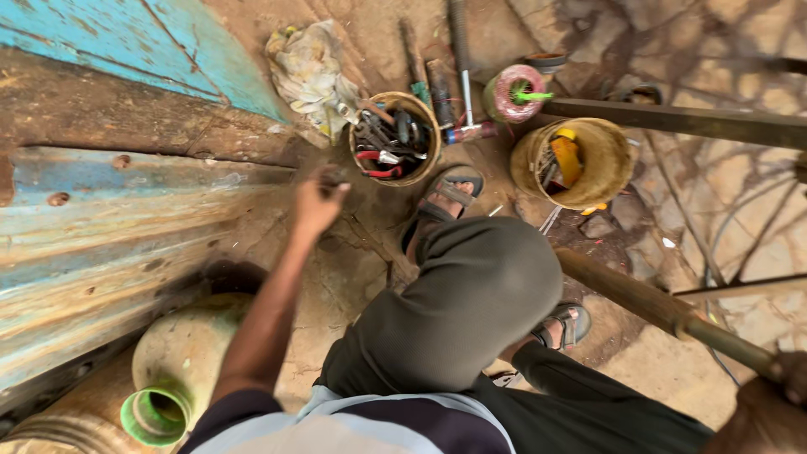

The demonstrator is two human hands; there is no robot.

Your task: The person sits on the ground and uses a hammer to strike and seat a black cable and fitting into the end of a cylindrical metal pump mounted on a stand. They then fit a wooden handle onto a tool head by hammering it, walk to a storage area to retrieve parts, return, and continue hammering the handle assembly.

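Reaching left hand [318,202] out over bare dirt ground [345,269], fingers curled loosely; I cannot tell if anything held. Nearest thing: round tin of tools [395,139], pliers and red handles inside, just beyond fingertips, apart from hand. Second yellow bucket [576,161] right of it, near sandalled foot [445,200]. Right hand [777,395] at frame's lower right edge, closed round wooden handle [656,307]. Corrugated blue sheet [126,227] hems left side; open ground between sheet edge and bent knee [479,286]. I see pale jug [181,361] low left.
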